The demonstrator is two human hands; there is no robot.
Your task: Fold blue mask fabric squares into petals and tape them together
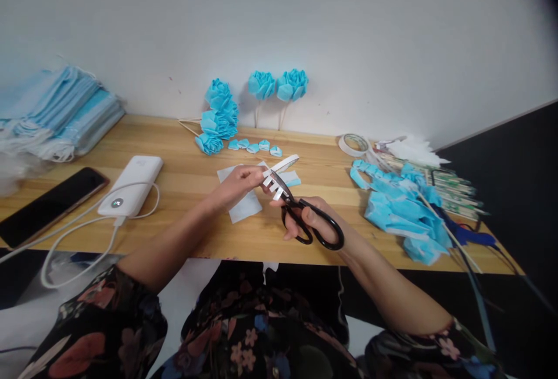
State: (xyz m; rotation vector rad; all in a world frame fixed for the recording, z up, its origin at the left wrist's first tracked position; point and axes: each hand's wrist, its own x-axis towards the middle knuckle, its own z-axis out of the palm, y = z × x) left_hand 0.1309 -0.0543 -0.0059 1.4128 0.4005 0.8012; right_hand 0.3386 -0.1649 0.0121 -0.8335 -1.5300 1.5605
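My left hand (238, 184) pinches a white strip (281, 165) that has several small tabs cut along one edge. My right hand (311, 219) grips black-handled scissors (305, 216), fingers through the loops, with the blades at the tabs of the strip. Both hands hover above the wooden table (183, 228). Under them lie white and light-blue pieces of sheet (244, 207).
Blue paper-like flowers (218, 114) on sticks lean at the wall, small blue petals (255, 146) before them. A tape roll (354, 144), a heap of blue scraps (401, 207) and sticks lie right. Left: stacked blue masks (61, 114), a white power bank (131, 184) with cable, a black phone (47, 204).
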